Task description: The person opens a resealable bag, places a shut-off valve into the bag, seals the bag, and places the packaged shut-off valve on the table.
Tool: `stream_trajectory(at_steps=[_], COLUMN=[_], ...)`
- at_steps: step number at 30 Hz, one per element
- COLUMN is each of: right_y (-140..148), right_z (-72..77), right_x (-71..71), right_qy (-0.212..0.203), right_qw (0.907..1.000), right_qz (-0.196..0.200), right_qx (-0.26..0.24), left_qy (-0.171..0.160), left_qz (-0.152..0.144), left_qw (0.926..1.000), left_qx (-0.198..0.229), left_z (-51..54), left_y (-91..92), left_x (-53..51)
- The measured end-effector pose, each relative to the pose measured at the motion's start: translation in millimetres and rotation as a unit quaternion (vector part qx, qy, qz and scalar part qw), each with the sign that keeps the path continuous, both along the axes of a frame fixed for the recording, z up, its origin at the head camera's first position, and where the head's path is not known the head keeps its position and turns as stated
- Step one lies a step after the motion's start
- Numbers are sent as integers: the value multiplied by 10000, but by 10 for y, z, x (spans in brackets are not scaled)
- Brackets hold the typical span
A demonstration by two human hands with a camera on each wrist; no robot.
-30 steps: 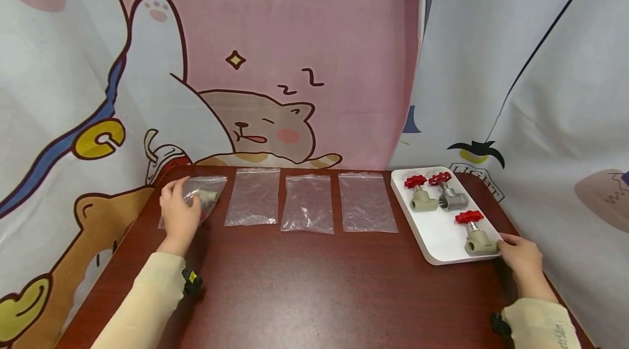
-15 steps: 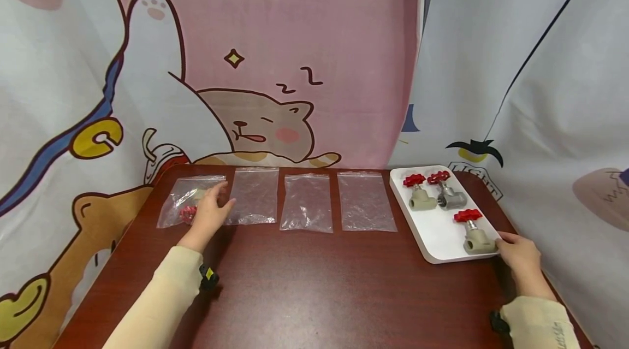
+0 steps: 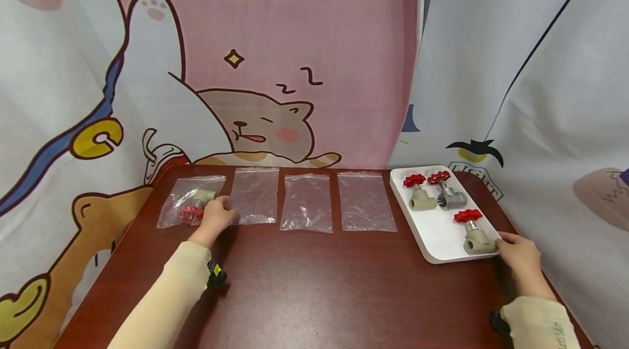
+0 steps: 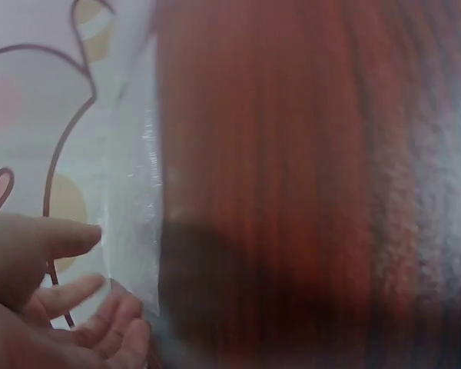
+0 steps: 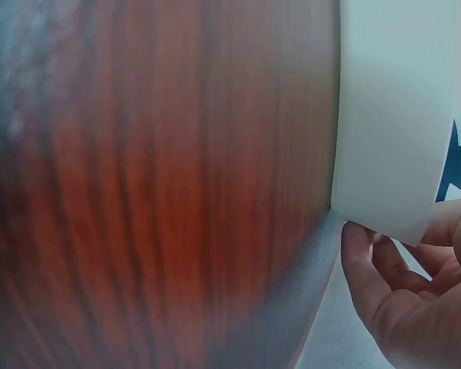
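Observation:
At the table's far left, my left hand [image 3: 216, 219] rests by the right edge of a clear zip bag [image 3: 169, 210]. Inside that bag lies a valve with a beige body [image 3: 203, 195] and a red handwheel. In the left wrist view, the thumb and fingers [image 4: 121, 329] are spread apart beside clear plastic and grip nothing visible. My right hand [image 3: 522, 257] holds the near right corner of a white tray [image 3: 439, 242], thumb above and fingers at its side in the right wrist view. On the tray lie two beige valves [image 3: 478, 240] and a grey metal valve [image 3: 452, 200], all with red handwheels.
Three flat zip bags lie in a row between the filled bag and the tray: the left one [image 3: 255, 199], the middle one [image 3: 306, 204] and the right one [image 3: 366, 201]. A printed cartoon curtain [image 3: 363, 65] hangs behind the brown table [image 3: 339, 283].
My left hand has moved right from atop the filled bag to its right edge, uncovering the valve inside. The right hand and the tray look unchanged.

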State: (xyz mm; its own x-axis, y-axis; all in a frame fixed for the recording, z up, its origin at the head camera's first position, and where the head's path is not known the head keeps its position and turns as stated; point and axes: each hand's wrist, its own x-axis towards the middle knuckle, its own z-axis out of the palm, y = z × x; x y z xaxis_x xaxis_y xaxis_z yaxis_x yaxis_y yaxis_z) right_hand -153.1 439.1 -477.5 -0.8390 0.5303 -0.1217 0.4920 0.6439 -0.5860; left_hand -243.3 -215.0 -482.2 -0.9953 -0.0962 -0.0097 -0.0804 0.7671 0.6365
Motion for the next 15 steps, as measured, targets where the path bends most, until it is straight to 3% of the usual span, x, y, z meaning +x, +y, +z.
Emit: stream_trajectory(at_steps=[4,9,11,13,15], right_y=[4,6,7,8,8], right_z=[-15,-31,-30,-26,-17], right_x=[-2,-3,-7,-6,-3], right_qy=[22,41,34,31,33], right_qw=[10000,10000,10000,10000,10000], right_qz=[-2,1,18,27,31], right_qx=[4,-18,-29,-13,-17], left_qy=[-32,-167,-254,-527,-815], left_qz=[66,242,293,390,486], left_qw=[9989,9985,9990,9974,9908], left_qx=[-471,-452,-230,293,967], left_z=[-38,-85,-87,-73,-111], left_y=[45,45,27,13,-28], left_x=[25,27,19,11,-29])
